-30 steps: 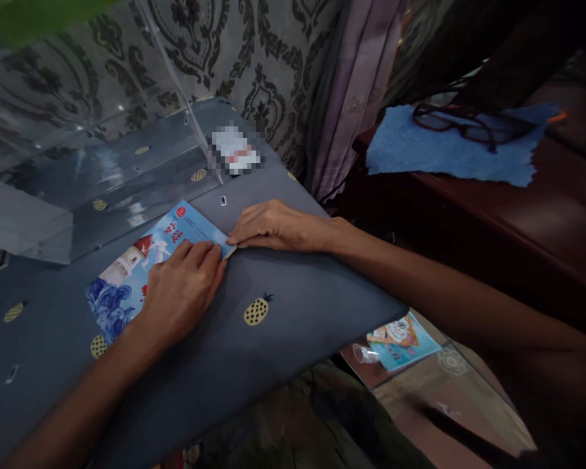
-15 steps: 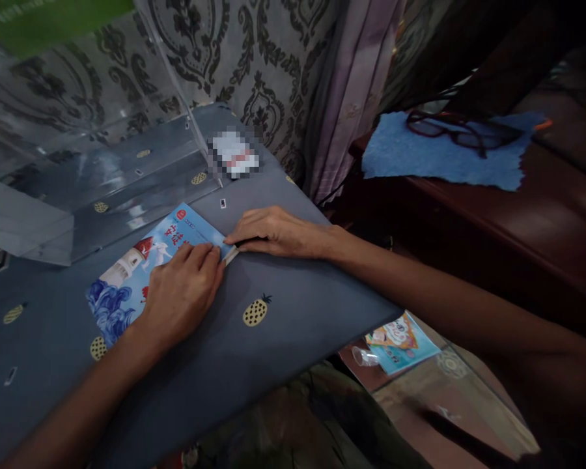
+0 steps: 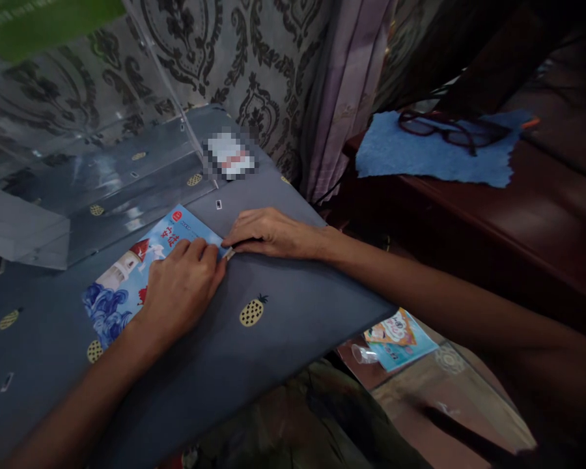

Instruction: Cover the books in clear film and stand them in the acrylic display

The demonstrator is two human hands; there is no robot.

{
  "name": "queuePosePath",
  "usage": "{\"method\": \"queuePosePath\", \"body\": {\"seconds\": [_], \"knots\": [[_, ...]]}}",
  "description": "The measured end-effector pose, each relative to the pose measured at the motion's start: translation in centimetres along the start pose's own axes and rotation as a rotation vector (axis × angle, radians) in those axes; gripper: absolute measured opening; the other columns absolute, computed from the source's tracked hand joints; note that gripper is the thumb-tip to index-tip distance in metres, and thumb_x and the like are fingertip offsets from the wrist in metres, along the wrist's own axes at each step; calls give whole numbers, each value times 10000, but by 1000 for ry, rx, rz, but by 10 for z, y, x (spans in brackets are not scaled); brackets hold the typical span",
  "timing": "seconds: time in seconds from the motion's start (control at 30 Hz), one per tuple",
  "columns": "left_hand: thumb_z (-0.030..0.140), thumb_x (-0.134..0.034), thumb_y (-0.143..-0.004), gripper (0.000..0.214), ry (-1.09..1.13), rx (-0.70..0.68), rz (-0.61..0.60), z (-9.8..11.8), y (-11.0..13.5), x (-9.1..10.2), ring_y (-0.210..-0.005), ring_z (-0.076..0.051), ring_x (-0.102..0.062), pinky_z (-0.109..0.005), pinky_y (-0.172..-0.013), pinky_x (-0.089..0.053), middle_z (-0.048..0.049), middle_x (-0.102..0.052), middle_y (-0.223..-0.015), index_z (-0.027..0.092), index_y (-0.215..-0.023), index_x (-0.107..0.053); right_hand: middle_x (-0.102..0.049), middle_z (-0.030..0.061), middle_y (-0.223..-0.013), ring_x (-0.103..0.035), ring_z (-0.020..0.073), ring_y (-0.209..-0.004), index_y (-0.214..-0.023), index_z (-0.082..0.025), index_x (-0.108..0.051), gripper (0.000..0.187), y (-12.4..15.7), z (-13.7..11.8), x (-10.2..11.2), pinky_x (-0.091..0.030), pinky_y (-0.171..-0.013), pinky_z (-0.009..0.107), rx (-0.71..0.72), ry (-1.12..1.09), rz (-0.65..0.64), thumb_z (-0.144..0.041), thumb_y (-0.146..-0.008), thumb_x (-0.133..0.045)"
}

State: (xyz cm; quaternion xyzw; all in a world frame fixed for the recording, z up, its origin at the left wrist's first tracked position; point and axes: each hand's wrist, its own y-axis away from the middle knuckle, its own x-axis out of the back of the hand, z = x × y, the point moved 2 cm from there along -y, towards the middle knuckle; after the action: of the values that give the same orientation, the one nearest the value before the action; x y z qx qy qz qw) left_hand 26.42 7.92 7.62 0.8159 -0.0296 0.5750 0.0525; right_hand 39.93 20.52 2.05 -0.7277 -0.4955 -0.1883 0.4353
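A blue picture book (image 3: 118, 268) with a castle, dark blue swirls and red lettering lies at a slant on the grey tablecloth (image 3: 283, 326). Across its cover rests my left hand (image 3: 183, 283), fingers curled and closed at the book's right-hand edge. My right hand (image 3: 268, 231) pinches that same edge near the corner, thumb below and fingers above. A short pale strip of the page edges shows between the two hands. Much of the cover's right part is hidden under my left hand.
A clear plastic stand (image 3: 39, 231) occupies the table's back left. Behind the book sits a blurred white item (image 3: 230, 156). To the right, glasses (image 3: 449, 130) lie on a blue cloth (image 3: 395, 150). Below the table edge are another book (image 3: 410, 348) and a clear plastic cup (image 3: 364, 354).
The view has shifted slightly. My left fingers are bent a little more at the book's edge, and less of the pale page edges shows. My right hand keeps its pinch.
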Motion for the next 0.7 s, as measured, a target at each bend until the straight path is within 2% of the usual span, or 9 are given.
{"method": "queuePosePath", "body": {"seconds": [0.2, 0.53, 0.7], "knots": [[325, -401, -1025, 355, 54, -8, -7, -2, 0, -2, -931, -287, -671, -328, -577, -448, -109, -722, -989, 170, -981, -717, -724, 60, -1086, -626, 173, -1027, -1197, -201, -687, 246, 1, -1, 0, -509, -934, 340, -35, 8, -2, -173, -976, -582], [355, -442, -1006, 339, 96, 13, 69, 0, 4, -5, -930, -294, -652, -331, -585, -483, -134, -707, -971, 174, -953, -724, -728, 59, -1099, -631, 173, -1054, -1166, -201, -696, 228, 1, 1, -1, -515, -954, 345, -24, -8, -10, -166, -964, -597], [323, -456, -996, 314, 82, 21, 31, 3, 3, -3, -928, -307, -657, -348, -591, -497, -139, -701, -950, 161, -951, -721, -726, 59, -1088, -632, 177, -1046, -1176, -189, -691, 236, 2, 2, -1, -517, -946, 347, -31, -10, -1, -165, -963, -594]]}}
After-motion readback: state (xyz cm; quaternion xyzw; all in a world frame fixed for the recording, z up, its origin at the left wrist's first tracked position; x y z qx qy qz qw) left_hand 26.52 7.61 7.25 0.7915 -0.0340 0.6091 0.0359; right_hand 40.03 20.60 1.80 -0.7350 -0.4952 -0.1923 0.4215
